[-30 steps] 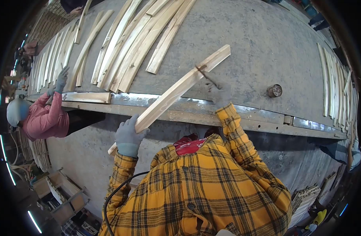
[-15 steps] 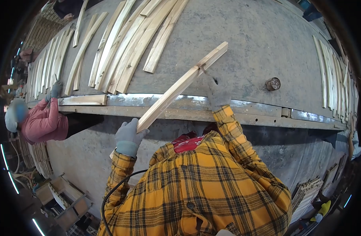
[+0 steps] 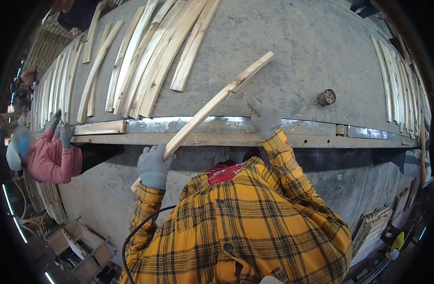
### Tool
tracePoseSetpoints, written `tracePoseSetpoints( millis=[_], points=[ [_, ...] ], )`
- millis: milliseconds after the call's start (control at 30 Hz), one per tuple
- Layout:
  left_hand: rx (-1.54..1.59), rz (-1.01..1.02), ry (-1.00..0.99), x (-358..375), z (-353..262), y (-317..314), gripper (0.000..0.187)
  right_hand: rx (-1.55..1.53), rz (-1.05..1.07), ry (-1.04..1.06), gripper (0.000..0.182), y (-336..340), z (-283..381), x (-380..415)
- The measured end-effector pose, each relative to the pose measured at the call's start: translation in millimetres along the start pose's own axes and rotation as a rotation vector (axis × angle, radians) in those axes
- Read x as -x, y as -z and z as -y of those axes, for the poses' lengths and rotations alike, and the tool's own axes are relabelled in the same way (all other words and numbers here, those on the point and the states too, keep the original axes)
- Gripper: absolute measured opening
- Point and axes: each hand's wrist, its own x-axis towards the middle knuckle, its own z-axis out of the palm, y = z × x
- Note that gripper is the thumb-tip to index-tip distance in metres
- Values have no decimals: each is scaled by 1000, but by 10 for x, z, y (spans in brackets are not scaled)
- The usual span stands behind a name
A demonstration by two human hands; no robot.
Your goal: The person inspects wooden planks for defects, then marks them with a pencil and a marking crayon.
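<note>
Slipping looks the likeliest trouble for the long pale wooden strip (image 3: 202, 117), since the grey-gloved left hand (image 3: 153, 161) alone grips it, near its lower end, while the far part reaches out over the broad, scuffed grey table (image 3: 292, 71); a sideways push there could twist it in the fingers or swing it about. The grey-gloved right hand (image 3: 265, 117) is narrowed and seems to hold a thin dark tool (image 3: 239, 94), though the grip is too small and blurred to tell for sure. That tip is at or just beside a dark mark partway along the strip, so a skid could gouge the wood or, if it ran down the length, catch the left glove. The strip slants across the table's shiny metal edging (image 3: 226, 124), from the left hand up past the right hand's fingertips, its far end beyond both hands; whether it touches the table cannot be told. Swinging left, it might also disturb the flat pale boards (image 3: 155, 78) on the table.
</note>
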Motion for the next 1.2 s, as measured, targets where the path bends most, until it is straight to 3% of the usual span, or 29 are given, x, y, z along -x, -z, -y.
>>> tracePoseSetpoints(
  millis=[33,100,167,267,333,500,633,700,833,900,1033,1100,1200],
  points=[
    [32,70,54,-15,-27,60,42,-1,0,-2,24,-12,-19,-2],
    [62,139,110,-53,-40,141,44,-214,-18,-195,30,-60,-98,-26],
    [184,372,238,-104,-27,184,51,-246,-85,-162,30,-200,-229,-92],
    [158,439,259,-142,3,190,59,-267,-194,-101,34,-402,-301,-161],
    [164,458,256,-163,34,192,61,-258,-233,-71,38,-527,-291,-199],
    [239,508,271,-195,71,240,65,118,-299,77,24,-574,-146,-135],
    [220,503,264,-199,108,223,65,25,-313,148,19,-471,-179,-142],
    [211,500,265,-195,63,261,65,59,-239,8,25,-411,-194,-220],
    [157,477,265,-192,8,303,66,201,-229,-31,21,-398,-123,-199],
    [152,470,261,-190,11,300,67,154,-211,116,19,-352,-72,-111],
    [173,502,267,-191,31,283,66,139,-235,124,20,-373,-129,-120],
    [192,494,263,-188,37,281,64,-13,-297,1,20,-356,-145,-200],
    [200,453,239,-173,31,302,57,97,-324,95,22,-297,-59,-160]
  ],
)
